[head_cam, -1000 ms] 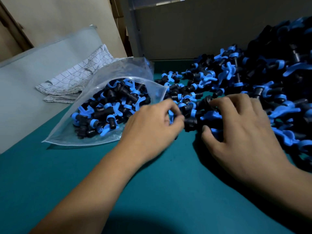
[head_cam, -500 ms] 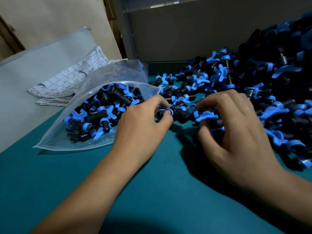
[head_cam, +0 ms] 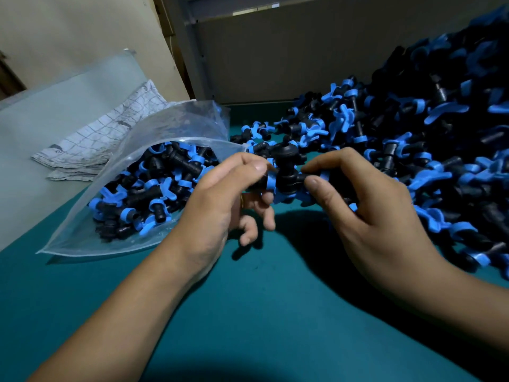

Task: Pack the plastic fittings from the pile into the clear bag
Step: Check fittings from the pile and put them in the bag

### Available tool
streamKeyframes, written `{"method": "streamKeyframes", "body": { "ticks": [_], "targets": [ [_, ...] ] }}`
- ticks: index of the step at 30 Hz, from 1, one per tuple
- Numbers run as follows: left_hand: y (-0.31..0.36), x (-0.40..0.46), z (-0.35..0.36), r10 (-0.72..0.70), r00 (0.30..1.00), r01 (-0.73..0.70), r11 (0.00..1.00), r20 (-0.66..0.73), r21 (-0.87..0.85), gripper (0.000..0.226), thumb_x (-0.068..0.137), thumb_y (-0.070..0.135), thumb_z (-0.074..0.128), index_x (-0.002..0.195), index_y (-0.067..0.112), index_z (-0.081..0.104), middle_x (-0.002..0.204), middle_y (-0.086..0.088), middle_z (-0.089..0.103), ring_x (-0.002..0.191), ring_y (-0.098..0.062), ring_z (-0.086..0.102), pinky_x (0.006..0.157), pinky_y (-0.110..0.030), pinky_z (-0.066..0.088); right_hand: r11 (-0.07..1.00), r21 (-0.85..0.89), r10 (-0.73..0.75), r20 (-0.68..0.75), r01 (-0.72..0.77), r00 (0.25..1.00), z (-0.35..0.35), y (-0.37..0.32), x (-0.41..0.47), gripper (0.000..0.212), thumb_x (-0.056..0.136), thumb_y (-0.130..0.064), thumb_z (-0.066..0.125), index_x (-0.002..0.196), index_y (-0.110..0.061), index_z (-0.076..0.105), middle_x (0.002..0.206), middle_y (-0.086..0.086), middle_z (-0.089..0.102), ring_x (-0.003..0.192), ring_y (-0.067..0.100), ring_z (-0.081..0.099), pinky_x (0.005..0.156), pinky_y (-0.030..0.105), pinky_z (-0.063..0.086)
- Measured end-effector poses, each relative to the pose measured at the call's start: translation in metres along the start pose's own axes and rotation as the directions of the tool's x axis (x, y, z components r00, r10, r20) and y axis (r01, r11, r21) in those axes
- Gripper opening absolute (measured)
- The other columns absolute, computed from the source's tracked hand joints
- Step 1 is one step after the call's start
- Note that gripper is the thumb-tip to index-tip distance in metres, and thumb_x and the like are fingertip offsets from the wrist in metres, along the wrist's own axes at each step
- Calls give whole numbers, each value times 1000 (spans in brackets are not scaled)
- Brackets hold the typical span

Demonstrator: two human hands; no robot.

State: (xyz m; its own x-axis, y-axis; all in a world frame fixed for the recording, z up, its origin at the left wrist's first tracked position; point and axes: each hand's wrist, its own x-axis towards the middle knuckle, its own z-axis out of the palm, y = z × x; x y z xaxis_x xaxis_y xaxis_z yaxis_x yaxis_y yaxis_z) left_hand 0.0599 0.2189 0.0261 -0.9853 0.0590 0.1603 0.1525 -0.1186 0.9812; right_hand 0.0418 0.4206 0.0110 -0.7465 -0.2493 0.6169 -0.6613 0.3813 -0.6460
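Above the teal counter [head_cam: 275,312], left hand [head_cam: 220,199] and right hand [head_cam: 371,205] both pinch a cluster of black-and-blue fittings [head_cam: 286,177], lifted off the surface just right of the clear bag's [head_cam: 176,125] open mouth. Bag lies partly filled. Big pile [head_cam: 427,139] at right. Folded cloth [head_cam: 104,136] behind bag.

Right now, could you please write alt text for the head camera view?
Two hands, left hand and right hand, hold a small bunch of fittings above a green table. A clear bag, partly filled, lies open on the left; a big pile sits right.
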Motion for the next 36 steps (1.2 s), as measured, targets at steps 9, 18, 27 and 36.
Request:
{"method": "streamKeyframes", "body": {
  "ticks": [9, 18, 27, 36],
  "targets": [
    [3, -1, -6, 25, 997, -21, 998, -68, 59, 5, 86, 19, 62, 82, 20, 61, 60, -3, 49, 41, -19, 45, 38, -21, 19, 985, 153, 78, 23, -80, 997, 1, 4, 1, 13, 107, -40, 54, 103, -30, 62, 78, 1, 64, 73, 18, 62, 69, 40, 51],
    [4, -1, -2, -12, 995, 20, 997, -100, 76, 29, 92, 35, 66, 65, 29, 64, 54, -11, 59, 37, -26, 52, 39, -25, 21, 965, 227, 133, -3, -129, 991, 2, 6, 2, 31, 109, -45, 48, 92, -22, 62, 72, -1, 69, 60, 14, 61, 59, 23, 46],
    [4, 1, -8, 269, 957, -244, 948, -107, 202, 29, 77, -4, 61, 86, 22, 66, 80, -16, 57, 58, -20, 49, 43, -23, 28, 990, 134, -46, 4, 45, 999, 1, 2, 0, 18, 99, -12, 64, 109, -26, 59, 98, -10, 60, 84, 18, 62, 72, 21, 46],
    [6, 0, -14, 275, 959, -249, 932, -67, 265, 20, 80, 0, 54, 91, 14, 62, 70, -6, 52, 53, -23, 36, 43, -27, 24, 981, 188, 32, 31, -37, 999, 0, 1, 0, 12, 98, -17, 68, 103, -25, 61, 85, -2, 61, 73, 19, 56, 70, 34, 47]
  ]
}}
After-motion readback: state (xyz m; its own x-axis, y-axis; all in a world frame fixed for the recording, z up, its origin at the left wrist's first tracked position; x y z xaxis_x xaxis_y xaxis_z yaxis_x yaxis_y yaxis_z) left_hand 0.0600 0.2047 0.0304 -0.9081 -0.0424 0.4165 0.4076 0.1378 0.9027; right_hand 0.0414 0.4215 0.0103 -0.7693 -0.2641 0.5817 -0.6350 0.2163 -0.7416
